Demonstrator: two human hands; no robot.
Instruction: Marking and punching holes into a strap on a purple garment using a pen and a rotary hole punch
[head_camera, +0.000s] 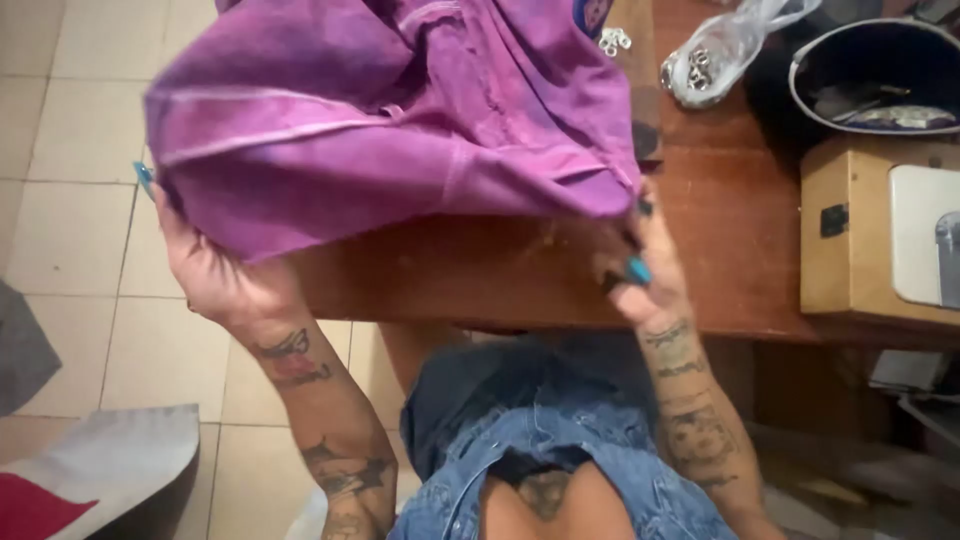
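While stretched taut above the wooden table (740, 230), soft mottled purple garment (380, 110), left hand (215, 265) and right hand (650, 265) each gripping a corner.

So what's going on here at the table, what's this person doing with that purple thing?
A person holds up a purple garment with both hands above the edge of a wooden table. The left hand grips its left edge and the right hand pinches the right corner. At the back of the table lie a clear plastic bag of small metal pieces and a dark open case, with a pale wooden box on the right.
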